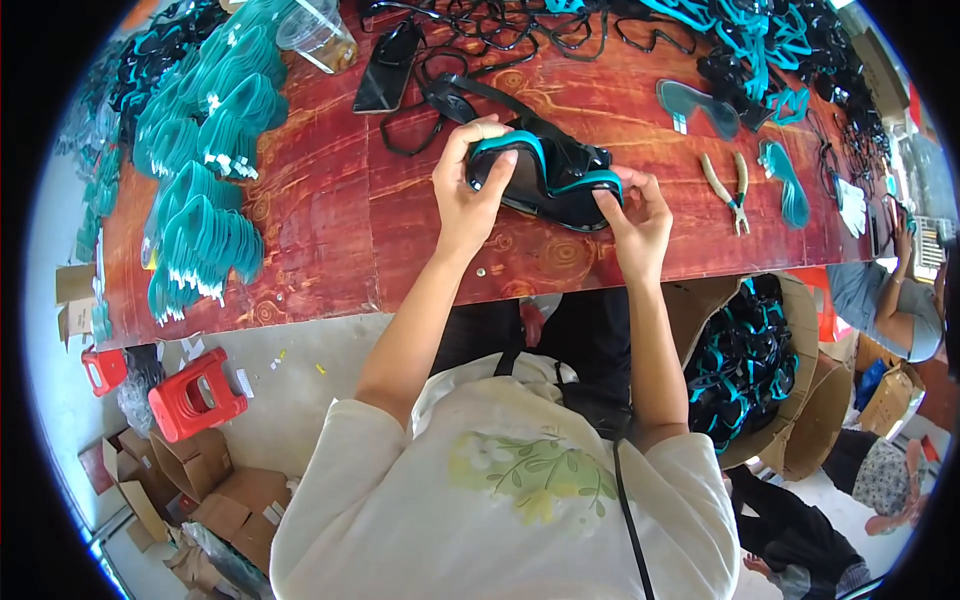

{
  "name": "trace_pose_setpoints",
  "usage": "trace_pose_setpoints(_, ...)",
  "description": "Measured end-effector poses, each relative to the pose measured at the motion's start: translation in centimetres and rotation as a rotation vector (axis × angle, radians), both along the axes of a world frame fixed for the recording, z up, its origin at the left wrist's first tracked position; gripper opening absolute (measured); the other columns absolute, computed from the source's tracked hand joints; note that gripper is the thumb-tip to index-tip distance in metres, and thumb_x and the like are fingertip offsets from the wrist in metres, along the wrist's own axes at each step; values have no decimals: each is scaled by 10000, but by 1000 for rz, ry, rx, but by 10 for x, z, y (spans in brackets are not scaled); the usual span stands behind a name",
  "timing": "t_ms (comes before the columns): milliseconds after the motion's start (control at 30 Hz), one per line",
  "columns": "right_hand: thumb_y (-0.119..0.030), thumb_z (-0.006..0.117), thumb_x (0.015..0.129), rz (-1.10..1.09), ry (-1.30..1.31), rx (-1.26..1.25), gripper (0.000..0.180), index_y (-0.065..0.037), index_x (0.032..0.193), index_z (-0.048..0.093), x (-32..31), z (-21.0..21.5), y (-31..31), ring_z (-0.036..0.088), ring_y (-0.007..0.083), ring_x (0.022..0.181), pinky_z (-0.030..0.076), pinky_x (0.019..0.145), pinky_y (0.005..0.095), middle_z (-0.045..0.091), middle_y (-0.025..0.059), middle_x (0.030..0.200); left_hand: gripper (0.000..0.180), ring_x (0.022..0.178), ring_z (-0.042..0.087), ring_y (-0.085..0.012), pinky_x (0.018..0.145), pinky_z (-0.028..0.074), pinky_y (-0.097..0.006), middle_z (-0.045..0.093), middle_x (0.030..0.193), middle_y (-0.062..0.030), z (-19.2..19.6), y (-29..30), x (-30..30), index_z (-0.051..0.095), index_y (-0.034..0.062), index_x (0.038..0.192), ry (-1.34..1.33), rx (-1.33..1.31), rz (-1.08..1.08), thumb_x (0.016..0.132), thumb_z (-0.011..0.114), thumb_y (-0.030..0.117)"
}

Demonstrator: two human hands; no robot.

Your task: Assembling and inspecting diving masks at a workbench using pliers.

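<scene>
The curved, black-and-teal, plastic-looking goggle mask [551, 205], upper centre of the frame, seems light and fairly stiff, its lens probably scratchable; its rim ends suit gripping, where left hand [468, 190] and right hand [638, 222] pinch it, above the red wood-grained table [330, 240].

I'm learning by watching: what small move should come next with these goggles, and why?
Perhaps tilt the goggles slightly to check the teal rim: the left hand and right hand hold opposite ends, leaving the rim's middle uncovered.
</scene>
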State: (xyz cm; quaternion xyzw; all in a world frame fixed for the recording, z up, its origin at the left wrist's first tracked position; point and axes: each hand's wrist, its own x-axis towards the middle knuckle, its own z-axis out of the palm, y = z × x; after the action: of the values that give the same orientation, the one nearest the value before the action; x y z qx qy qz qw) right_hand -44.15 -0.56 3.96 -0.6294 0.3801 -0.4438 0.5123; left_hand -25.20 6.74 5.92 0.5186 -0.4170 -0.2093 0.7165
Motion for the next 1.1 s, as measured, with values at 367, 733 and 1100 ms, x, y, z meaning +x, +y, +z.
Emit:
trace_pose_setpoints(367,56,732,770,-16,-84,99,283,6,1028,628,14,8,-6,583,84,837,470,766,220,627,26,929,232,942,590,-135,883,456,-266,633,1013,-63,-19,-9,-7,591,6,1021,181,17,182,812,675,-45)
trace_pose_setpoints(733,-195,807,743,302,161,-535,446,-53,1144,672,34,86,0,595,265,1020,466,906,363,639,107,1080,253,1004,592,-202,1132,217,-468,629,1016,-98,1,1,-21,580,33,1024,-293,-94,172,791,656,-28)
trace_pose_setpoints(1100,-48,793,722,432,193,-251,264,-54,978,727,50,78,-12,601,183,836,488,770,309,640,60,887,243,964,562,-261,1047,305,-483,593,964,-90,2,9,-27,553,54,963,-415,-120,226,761,643,-46)
